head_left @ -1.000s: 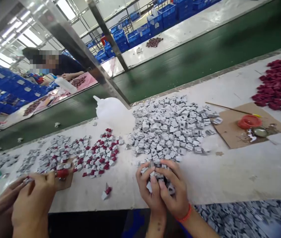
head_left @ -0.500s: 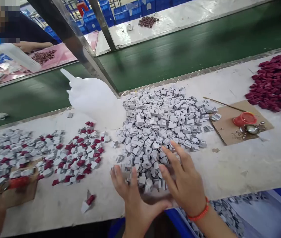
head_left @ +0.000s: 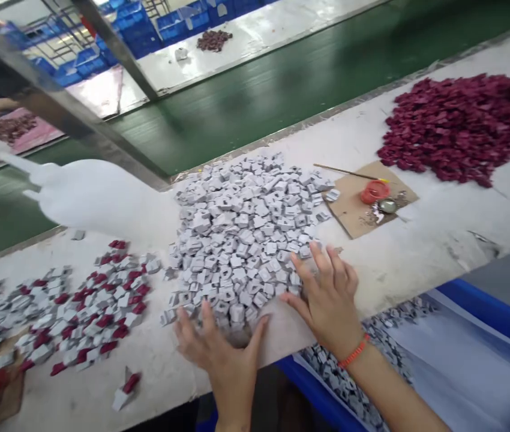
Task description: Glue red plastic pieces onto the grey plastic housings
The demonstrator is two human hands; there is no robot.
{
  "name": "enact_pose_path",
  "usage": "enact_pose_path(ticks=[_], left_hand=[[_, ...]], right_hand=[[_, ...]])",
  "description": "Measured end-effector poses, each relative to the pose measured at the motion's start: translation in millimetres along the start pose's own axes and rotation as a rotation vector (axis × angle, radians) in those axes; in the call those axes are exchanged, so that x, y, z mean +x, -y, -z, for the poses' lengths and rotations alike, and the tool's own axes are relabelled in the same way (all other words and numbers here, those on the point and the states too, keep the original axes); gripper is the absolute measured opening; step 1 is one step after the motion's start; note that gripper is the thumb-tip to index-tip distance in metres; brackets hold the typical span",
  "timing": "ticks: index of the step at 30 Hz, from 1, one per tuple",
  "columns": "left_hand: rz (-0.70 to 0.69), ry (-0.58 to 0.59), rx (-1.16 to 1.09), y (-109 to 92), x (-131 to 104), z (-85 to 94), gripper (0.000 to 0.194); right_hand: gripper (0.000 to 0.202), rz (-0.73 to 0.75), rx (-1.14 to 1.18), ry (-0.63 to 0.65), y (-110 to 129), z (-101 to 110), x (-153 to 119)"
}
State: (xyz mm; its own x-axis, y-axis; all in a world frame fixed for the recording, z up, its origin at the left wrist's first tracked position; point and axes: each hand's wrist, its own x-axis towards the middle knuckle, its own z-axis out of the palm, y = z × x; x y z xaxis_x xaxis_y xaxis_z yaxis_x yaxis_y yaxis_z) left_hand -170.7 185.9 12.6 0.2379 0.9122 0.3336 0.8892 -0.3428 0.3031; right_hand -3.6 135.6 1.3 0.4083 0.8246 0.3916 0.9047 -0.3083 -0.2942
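A heaped pile of small grey block-like pieces (head_left: 246, 234) covers the middle of the white table (head_left: 385, 264). At its near left edge my left hand (head_left: 221, 351) has its fingers spread, the fingertips against the pieces. My right hand (head_left: 327, 294), with an orange-red bracelet on the wrist, lies along the near right edge, fingers apart and touching the outer pieces. Neither hand grips a piece. On the left lies a looser spread of grey pieces mixed with maroon ones (head_left: 97, 306). One grey-and-maroon piece (head_left: 126, 390) sits apart near the front edge.
A brown board (head_left: 349, 210) carries a red cup (head_left: 374, 191), with a thin stick (head_left: 349, 173) beside it. Maroon pieces (head_left: 457, 126) are heaped at right. A white bottle (head_left: 102, 198) and metal post (head_left: 102, 135) stand before the green conveyor (head_left: 246, 108). Below is a blue crate (head_left: 498, 312).
My view has shifted to the right. My hands have drawn closer against the near edges of the grey pile, and its front pieces are pushed back from the table edge.
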Motion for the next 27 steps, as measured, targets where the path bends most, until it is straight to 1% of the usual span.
enact_pose_path(ticks=[2, 3, 4, 5, 6, 7, 8, 9, 11, 12, 13, 15, 17, 18, 19, 20, 21, 22, 24, 27], left_hand=[[-0.078, -0.015, 0.003, 4, -2, 3.0, 0.109], [-0.112, -0.024, 0.003, 4, -5, 4.0, 0.112], [-0.153, -0.052, -0.004, 2, -9, 4.3, 0.115], [-0.211, -0.086, -0.039, -3, -16, 3.7, 0.116], [-0.283, -0.12, -0.105, -10, -27, 1.9, 0.115], [-0.358, -0.143, -0.191, -20, -42, -1.2, 0.109], [-0.42, -0.14, -0.286, -30, -60, -5.9, 0.096], [-0.459, -0.095, -0.377, -42, -80, -12.7, 0.077], [-0.464, 0.09, -0.497, -68, -117, -33.6, 0.04], [-0.44, 0.183, -0.515, -81, -131, -48.3, 0.029], [-0.409, 0.271, -0.519, -92, -140, -65.9, 0.025], [-0.342, 0.396, -0.5, -113, -145, -108.4, 0.023], [-0.303, 0.47, -0.469, -132, -138, -155.1, 0.03], [-0.296, 0.502, -0.454, -142, -134, -177.6, 0.032], [-0.294, 0.535, -0.439, -151, -130, -197.9, 0.032], [-0.291, 0.563, -0.424, -160, -128, -215.4, 0.031], [-0.282, 0.584, -0.406, -169, -128, -229.3, 0.03], [-0.27, 0.598, -0.388, -178, -130, -239.5, 0.03], [-0.244, 0.612, -0.355, -191, -136, -249.1, 0.031], [-0.231, 0.624, -0.322, -198, -143, -244.6, 0.033]], right_hand=[[0.061, -0.074, 0.015, -0.059, -5, 0, 10], [0.063, -0.1, 0.049, -0.085, -8, 2, 10], [0.064, -0.111, 0.105, -0.104, -11, 7, 5], [0.062, -0.11, 0.185, -0.117, -15, 13, -7], [0.056, -0.113, 0.281, -0.132, -19, 19, -25], [0.049, -0.123, 0.379, -0.143, -22, 26, -48], [0.04, -0.164, 0.466, -0.155, -27, 30, -75], [0.033, -0.263, 0.51, -0.183, -34, 32, -104], [0.026, -0.478, 0.461, -0.205, -56, 27, -159], [0.024, -0.6, 0.423, -0.215, -73, 19, -182], [0.024, -0.726, 0.38, -0.24, -93, 8, -199], [0.029, -0.925, 0.31, -0.274, -141, -21, -218], [0.032, -1.069, 0.259, -0.284, -186, -53, -219], [0.032, -1.124, 0.241, -0.28, -204, -68, -215], [0.032, -1.174, 0.22, -0.28, -217, -81, -209], [0.033, -1.222, 0.197, -0.282, -225, -93, -203], [0.034, -1.263, 0.173, -0.286, -227, -102, -197], [0.035, -1.298, 0.149, -0.289, -226, -109, -192], [0.037, -1.332, 0.119, -0.282, -215, -115, -184], [0.036, -1.304, 0.121, -0.242, -196, -111, -180]])
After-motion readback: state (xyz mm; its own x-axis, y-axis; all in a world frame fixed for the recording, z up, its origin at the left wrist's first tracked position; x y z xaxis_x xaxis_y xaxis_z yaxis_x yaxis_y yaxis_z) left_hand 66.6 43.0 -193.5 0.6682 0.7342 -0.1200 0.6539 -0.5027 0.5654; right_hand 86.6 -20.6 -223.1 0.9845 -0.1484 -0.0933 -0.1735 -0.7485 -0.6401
